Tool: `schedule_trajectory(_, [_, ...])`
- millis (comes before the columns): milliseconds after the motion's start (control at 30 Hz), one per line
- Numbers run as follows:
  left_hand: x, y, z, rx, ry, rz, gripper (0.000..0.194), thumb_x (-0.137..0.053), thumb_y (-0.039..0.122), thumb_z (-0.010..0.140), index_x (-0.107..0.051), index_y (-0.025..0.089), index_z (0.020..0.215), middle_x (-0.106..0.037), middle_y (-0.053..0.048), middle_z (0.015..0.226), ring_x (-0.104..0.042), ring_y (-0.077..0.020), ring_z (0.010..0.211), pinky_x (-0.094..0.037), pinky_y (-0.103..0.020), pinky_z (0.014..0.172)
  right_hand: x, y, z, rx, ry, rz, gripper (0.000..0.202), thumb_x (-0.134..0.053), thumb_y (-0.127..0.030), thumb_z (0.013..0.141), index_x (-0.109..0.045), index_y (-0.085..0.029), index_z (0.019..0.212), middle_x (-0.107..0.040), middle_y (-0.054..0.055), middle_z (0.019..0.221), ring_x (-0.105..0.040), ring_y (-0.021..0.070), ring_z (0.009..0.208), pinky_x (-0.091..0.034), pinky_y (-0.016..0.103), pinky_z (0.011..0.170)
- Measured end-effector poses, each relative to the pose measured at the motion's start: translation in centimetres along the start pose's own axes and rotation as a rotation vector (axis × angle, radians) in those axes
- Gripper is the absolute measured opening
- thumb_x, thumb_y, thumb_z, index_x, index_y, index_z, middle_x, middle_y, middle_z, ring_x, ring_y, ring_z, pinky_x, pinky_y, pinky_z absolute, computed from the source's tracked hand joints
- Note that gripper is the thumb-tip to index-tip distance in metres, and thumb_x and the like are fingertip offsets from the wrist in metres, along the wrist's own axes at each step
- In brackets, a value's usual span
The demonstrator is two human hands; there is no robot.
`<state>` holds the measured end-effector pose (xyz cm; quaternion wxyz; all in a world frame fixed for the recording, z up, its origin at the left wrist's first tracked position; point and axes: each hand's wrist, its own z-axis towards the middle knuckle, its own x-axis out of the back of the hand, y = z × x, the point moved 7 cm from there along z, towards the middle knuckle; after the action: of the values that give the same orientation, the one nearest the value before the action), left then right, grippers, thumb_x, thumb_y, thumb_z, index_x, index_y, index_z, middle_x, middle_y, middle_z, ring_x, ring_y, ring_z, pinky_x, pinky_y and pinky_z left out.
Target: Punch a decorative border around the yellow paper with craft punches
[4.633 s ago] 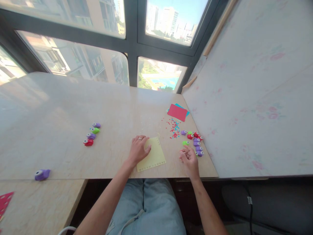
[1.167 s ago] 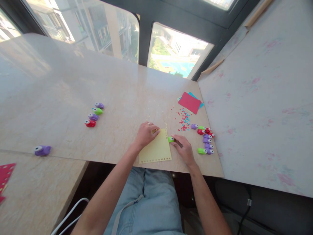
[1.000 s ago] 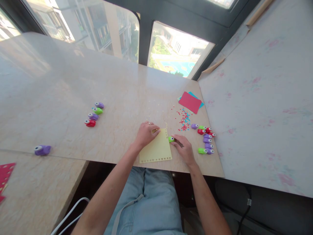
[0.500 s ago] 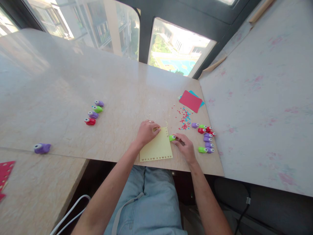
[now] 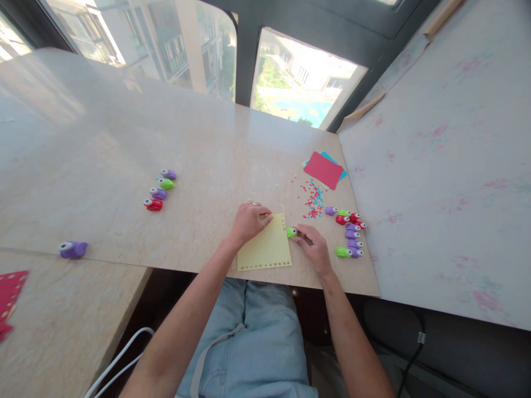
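Observation:
A pale yellow sheet of paper [image 5: 265,246] lies near the counter's front edge, with small shapes punched along its bottom edge and the upper part of its right edge. My left hand [image 5: 251,221] is closed on the sheet's top edge, thumb and fingers pinching it. At the right edge of the sheet, my right hand [image 5: 313,243] grips a green craft punch [image 5: 292,232] between thumb and fingers. The punch touches the paper's edge; whether the edge sits in its slot is too small to tell.
Several purple, green and red craft punches [image 5: 352,235] cluster at right. Red and blue confetti [image 5: 314,199] lies below stacked coloured cards [image 5: 323,169]. More punches [image 5: 158,193] stand in a row at left, with a lone purple punch [image 5: 73,250] and punched red paper [image 5: 11,290] farther left.
Almost nothing differs: both hands keep their places on the paper and the green craft punch. The whole view has shifted very slightly.

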<state>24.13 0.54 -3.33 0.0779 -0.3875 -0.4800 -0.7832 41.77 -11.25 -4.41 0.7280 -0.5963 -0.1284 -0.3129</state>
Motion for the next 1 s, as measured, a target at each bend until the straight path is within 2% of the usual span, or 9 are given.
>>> schedule_trajectory(433, [-0.1,0.0,0.2,0.002,-0.008,0.003,0.010,-0.068,0.025,0.081,-0.077,0.021,0.084,-0.075,-0.006,0.085,-0.066,-0.0202,0.080,-0.048,-0.035,0.081,-0.1,-0.4,0.0,0.036,-0.007,-0.007,0.022,-0.063,-0.031,0.087,-0.071,-0.029,0.108,-0.069,0.007,0.109,-0.063,0.0233,0.104,-0.050,0.044,0.095])
schedule_trajectory(733, [-0.2,0.1,0.8,0.050,-0.056,0.000,0.010,-0.068,0.020,0.079,-0.077,0.020,0.083,-0.075,-0.005,0.082,-0.066,-0.0198,0.076,-0.049,-0.034,0.078,-0.1,-1.0,0.1,0.067,-0.019,-0.021,0.022,-0.063,-0.031,0.088,-0.072,-0.029,0.108,-0.071,0.006,0.108,-0.064,0.0231,0.102,-0.051,0.044,0.094])
schedule_trajectory(1000, [-0.4,0.4,0.8,0.090,-0.010,0.008,0.012,-0.067,0.022,0.079,-0.077,0.021,0.083,-0.076,-0.006,0.084,-0.067,-0.0208,0.079,-0.049,-0.036,0.079,-0.2,-1.6,0.0,0.094,-0.029,-0.034,0.023,-0.065,-0.034,0.087,-0.071,-0.029,0.109,-0.072,0.006,0.109,-0.066,0.0230,0.102,-0.052,0.044,0.094])
